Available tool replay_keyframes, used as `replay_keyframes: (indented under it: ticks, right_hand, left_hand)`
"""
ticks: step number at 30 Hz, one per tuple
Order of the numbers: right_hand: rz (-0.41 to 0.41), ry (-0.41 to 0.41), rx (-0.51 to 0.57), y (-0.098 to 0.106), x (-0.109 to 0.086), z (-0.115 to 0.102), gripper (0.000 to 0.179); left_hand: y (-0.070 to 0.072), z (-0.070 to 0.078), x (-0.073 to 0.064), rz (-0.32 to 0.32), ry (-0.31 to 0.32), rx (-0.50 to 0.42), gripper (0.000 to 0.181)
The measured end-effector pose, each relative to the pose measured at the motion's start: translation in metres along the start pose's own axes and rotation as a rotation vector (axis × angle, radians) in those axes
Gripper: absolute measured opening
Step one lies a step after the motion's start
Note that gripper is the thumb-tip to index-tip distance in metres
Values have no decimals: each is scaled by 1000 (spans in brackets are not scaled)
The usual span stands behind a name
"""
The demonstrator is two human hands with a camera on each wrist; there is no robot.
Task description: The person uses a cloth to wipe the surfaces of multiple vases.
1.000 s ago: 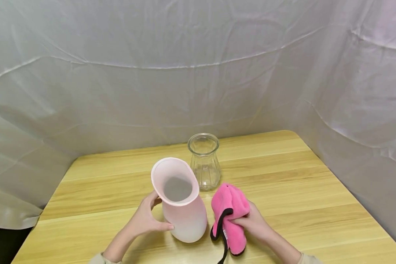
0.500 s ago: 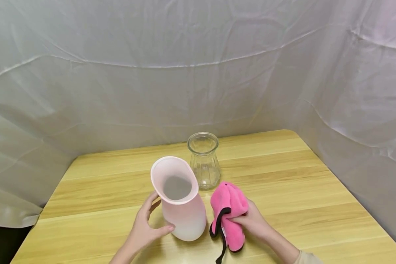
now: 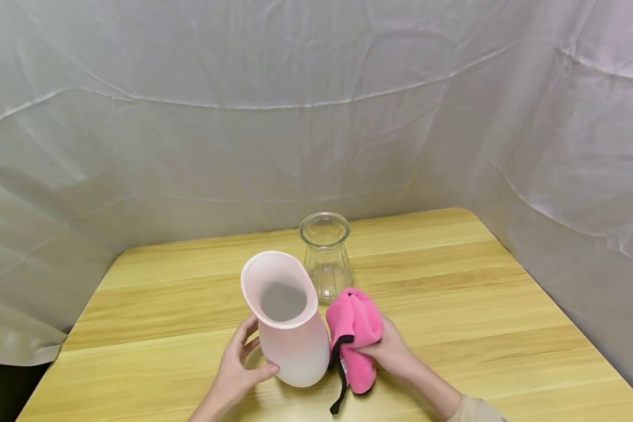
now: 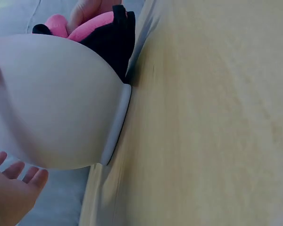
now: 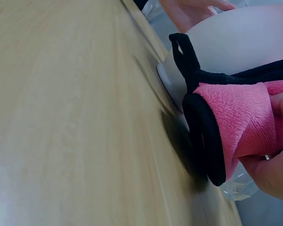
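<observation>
A tall pink-to-white vase (image 3: 295,351) with a slanted oval mouth stands on the table. My left hand (image 3: 240,366) curves around its left side, thumb on the front and fingers partly hidden behind; in the left wrist view the fingertips (image 4: 35,176) lie along the vase's edge (image 4: 61,103). To the right, my right hand (image 3: 392,349) grips a bunched pink cloth (image 3: 356,328) with black trim and a black loop. The cloth is at the vase's right side; whether it presses on it I cannot tell. The right wrist view shows the thumb pinching the cloth (image 5: 240,117).
Behind the vase and cloth stands a clear ribbed glass vase (image 3: 327,264) with a wide rim. The wooden table (image 3: 480,316) has rounded far corners. Grey fabric (image 3: 316,152) hangs around its back and sides.
My right hand has carried the cloth leftward, up to the vase's side. The left hand has shifted slightly on the vase, which stays in place. The glass vase has not moved.
</observation>
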State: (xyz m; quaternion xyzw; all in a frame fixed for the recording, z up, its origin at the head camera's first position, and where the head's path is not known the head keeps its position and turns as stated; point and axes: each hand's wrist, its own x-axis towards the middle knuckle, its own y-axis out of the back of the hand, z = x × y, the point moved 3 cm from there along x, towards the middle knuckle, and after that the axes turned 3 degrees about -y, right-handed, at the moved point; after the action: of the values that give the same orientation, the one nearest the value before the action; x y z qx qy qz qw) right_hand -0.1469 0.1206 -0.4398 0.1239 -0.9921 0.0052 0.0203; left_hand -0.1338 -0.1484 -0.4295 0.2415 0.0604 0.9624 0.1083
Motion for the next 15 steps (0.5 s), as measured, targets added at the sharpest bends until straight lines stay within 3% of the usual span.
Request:
replay_keyframes:
  ticks: [8,15]
  right_hand:
    - [-7,-17,-8,-7,2,4,67]
    - [-72,-87,106,-11,2,9,71]
  left_hand:
    - [0,-1,1,-16,27,-6,80]
    - [2,-4,2,-29,40,7,80]
